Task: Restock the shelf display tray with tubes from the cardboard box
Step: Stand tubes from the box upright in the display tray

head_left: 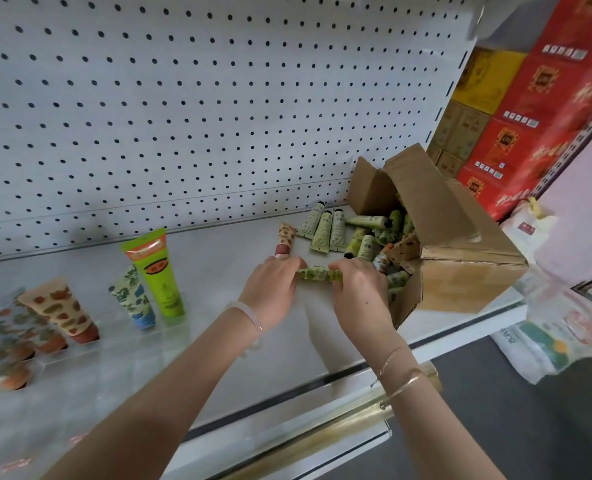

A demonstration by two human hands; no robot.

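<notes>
A green-patterned tube (pixel 317 274) lies crosswise between my hands above the white shelf. My left hand (pixel 270 289) pinches its left end and my right hand (pixel 358 289) grips its right end. Just to the right, a cardboard box (pixel 460 258) lies tipped on its side with its flaps open, and several tubes spill from it. Three pale green tubes (pixel 324 228) and a brown-spotted tube (pixel 285 239) lie on the shelf behind my hands. The clear display tray (pixel 121 341) at the left holds upright tubes, among them a bright green tube (pixel 156 271).
A white pegboard wall (pixel 201 98) backs the shelf (pixel 239 341). The shelf's front rail (pixel 322 420) runs below my arms. Red and yellow cartons (pixel 529 116) are stacked at the right, with plastic bags (pixel 547 341) on the floor beside the shelf.
</notes>
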